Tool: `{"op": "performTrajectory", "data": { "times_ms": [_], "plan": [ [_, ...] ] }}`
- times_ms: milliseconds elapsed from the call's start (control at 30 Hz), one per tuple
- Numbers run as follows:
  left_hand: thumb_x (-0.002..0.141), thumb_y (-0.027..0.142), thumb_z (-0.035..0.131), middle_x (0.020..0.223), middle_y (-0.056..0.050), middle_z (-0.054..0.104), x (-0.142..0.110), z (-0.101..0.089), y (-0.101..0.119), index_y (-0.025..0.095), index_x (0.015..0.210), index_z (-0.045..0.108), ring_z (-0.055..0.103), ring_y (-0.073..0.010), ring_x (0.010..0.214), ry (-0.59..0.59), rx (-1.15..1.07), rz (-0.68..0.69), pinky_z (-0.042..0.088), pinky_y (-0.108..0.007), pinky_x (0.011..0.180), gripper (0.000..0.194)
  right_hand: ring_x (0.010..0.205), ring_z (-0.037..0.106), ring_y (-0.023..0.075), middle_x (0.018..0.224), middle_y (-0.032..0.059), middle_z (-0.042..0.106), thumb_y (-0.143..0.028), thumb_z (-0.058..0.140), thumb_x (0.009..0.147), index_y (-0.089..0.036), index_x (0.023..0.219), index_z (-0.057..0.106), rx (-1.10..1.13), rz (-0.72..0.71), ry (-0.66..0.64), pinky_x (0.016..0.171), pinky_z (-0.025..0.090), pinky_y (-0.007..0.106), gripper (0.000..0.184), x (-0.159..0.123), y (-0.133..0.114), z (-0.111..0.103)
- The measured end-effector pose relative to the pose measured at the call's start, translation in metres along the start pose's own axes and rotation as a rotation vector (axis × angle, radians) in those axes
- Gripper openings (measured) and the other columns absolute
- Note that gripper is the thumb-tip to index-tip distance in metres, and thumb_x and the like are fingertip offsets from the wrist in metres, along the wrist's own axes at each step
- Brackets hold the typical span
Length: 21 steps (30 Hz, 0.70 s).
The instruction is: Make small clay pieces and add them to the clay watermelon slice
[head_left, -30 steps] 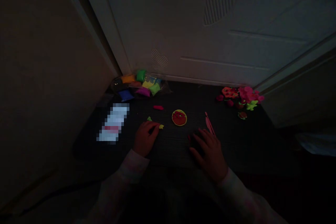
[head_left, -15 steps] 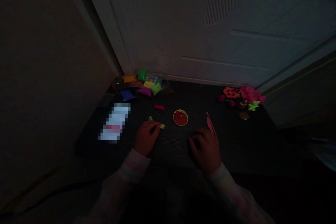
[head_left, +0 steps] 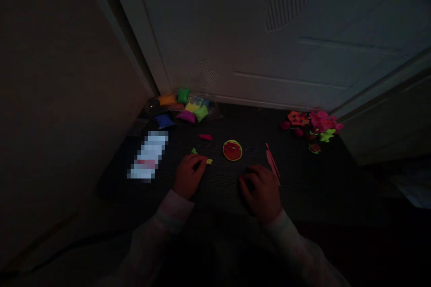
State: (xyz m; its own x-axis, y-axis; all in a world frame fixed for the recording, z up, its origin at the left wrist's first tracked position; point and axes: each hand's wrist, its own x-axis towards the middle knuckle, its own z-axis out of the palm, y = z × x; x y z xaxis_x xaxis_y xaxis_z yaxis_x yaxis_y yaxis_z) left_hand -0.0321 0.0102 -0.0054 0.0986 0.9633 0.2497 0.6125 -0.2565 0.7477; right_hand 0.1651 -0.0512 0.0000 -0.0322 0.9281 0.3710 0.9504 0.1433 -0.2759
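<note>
On the dark table, my left hand [head_left: 189,177] is closed in a pinch at the edge of a small yellow piece of clay [head_left: 209,161]. A green bit of clay [head_left: 194,151] lies just beyond its knuckles. My right hand [head_left: 264,195] rests with fingers curled, a tiny red bit of clay [head_left: 240,176] at its thumb tip; the dim light blurs the grip. Between and beyond the hands is a round red clay disc [head_left: 232,151] with a yellow rim and small bits on top. Pink modelling tools [head_left: 272,163] lie beside my right fingers.
A pinkish-red clay strip [head_left: 205,137] lies behind the left hand. A blurred-out phone-like rectangle [head_left: 148,157] is at left. Clear bags of coloured clay [head_left: 187,116] sit at the back left, clay flowers [head_left: 323,122] at the back right. A white door panel [head_left: 218,31] rises behind the table.
My right hand has shifted slightly, its thumb and the red bit moving a little left, uncovering more of the pink tools. My left hand keeps its pinch; the view has drifted slightly.
</note>
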Motion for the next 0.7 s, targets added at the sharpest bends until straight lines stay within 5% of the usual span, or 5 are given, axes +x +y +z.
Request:
{"op": "performTrajectory", "data": {
  "times_ms": [167, 367, 700],
  "plan": [
    [0.077, 0.027, 0.047, 0.080, -0.001, 0.060, 0.000, 0.001, 0.000, 0.020, 0.078, 0.061, 0.055, -0.0148, 0.078, 0.011, 0.006, -0.004, 0.044, -0.029, 0.075, 0.015, 0.099, 0.046, 0.0222, 0.096, 0.0070, 0.057, -0.032, 0.049, 0.076, -0.019, 0.078, 0.059, 0.006, -0.034, -0.033, 0.086, 0.031, 0.039, 0.017, -0.006, 0.000, -0.003],
    [0.077, 0.027, 0.047, 0.080, -0.001, 0.061, 0.000, 0.001, 0.000, 0.020, 0.078, 0.061, 0.055, -0.0149, 0.078, 0.008, 0.016, 0.014, 0.044, -0.030, 0.076, 0.015, 0.114, 0.035, 0.0268, 0.127, 0.0108, 0.039, -0.041, 0.042, 0.078, -0.023, 0.117, 0.045, -0.148, -0.108, -0.164, 0.091, 0.026, 0.044, 0.043, -0.017, -0.005, -0.009],
    [0.077, 0.026, 0.047, 0.080, -0.001, 0.061, 0.000, 0.001, -0.001, 0.020, 0.079, 0.061, 0.055, -0.0149, 0.078, 0.005, 0.016, 0.020, 0.044, -0.030, 0.075, 0.015, 0.118, 0.030, 0.0283, 0.132, 0.0100, 0.032, -0.047, 0.040, 0.077, -0.027, 0.119, 0.044, -0.240, -0.086, -0.244, 0.092, 0.024, 0.046, 0.047, -0.022, -0.006, -0.008]
  ]
}}
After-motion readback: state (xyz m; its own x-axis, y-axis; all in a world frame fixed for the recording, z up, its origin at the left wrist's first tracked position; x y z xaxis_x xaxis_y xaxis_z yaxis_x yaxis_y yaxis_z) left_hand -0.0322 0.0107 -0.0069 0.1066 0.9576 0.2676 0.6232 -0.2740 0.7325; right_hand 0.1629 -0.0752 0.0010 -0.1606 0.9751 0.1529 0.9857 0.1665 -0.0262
